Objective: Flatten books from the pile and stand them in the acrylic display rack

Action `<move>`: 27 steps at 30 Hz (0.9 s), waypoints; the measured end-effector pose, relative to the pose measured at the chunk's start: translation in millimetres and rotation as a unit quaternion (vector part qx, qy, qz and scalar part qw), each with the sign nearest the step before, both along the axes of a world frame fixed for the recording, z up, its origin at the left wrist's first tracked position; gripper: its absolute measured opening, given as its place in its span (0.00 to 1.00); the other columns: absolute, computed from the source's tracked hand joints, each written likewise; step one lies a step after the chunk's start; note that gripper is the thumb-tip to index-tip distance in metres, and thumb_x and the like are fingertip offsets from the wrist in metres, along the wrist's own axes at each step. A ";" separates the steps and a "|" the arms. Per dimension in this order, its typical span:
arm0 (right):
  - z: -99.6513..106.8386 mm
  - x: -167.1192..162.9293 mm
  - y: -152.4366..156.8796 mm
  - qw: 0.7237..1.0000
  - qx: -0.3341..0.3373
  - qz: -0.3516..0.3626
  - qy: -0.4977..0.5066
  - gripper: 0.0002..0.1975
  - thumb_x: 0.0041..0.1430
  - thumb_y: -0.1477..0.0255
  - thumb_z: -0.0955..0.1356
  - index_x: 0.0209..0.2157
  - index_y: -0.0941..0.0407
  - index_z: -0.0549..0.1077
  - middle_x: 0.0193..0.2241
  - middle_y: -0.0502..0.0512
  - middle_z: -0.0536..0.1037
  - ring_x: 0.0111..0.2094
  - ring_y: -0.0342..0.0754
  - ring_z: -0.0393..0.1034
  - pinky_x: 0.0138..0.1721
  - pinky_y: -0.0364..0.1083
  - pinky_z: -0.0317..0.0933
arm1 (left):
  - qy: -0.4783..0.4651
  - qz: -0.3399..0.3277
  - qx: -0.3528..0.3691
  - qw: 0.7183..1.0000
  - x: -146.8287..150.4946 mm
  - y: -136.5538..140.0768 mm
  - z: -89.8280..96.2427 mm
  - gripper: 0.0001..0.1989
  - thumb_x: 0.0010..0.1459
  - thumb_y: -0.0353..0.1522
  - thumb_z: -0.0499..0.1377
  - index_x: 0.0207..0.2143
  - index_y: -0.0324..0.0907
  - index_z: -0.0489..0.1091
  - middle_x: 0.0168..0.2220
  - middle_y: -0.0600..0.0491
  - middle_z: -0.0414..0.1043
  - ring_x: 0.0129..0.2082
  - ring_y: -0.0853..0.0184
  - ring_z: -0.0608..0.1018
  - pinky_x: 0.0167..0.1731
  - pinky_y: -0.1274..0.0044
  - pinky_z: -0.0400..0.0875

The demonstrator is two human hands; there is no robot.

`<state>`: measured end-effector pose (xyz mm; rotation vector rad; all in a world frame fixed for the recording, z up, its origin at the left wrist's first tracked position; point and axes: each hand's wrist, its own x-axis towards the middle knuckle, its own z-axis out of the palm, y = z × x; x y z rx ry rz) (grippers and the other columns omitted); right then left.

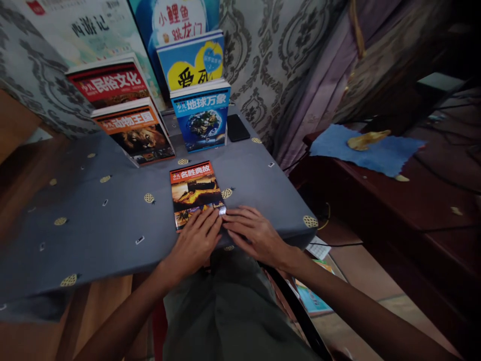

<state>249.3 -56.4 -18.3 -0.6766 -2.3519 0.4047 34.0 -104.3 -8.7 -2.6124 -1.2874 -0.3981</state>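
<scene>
A book (197,190) with an orange band and a Great Wall picture lies flat on the cloth-covered table (124,220), close to its front edge. My left hand (199,233) rests on the book's lower edge, fingers stretched out over the cover. Beside it, my right hand (253,230) lies with its fingers extended, the tips at the book's lower right corner. Neither hand grips anything. Behind the book stand a blue book (203,123) with a globe on its cover and an orange-banded book (139,135) with a lion.
More books stand upright behind these, among them a red one (112,82) and a blue-yellow one (193,60). A black phone (238,128) lies at the back right. To the right, a dark red table (361,190) bears a blue cloth (330,145). Books lie on the floor below.
</scene>
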 end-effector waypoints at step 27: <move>2.0 -74.1 -40.4 0.998 0.017 0.049 -0.031 0.20 0.66 0.74 0.64 0.59 0.55 0.71 0.57 0.60 0.76 0.61 0.52 0.68 0.62 0.58 0.64 | -0.139 0.129 0.063 0.980 -49.3 -55.5 -16.1 0.21 0.65 0.24 0.53 0.60 0.41 0.65 0.47 0.45 0.76 0.50 0.57 0.76 0.50 0.64 0.76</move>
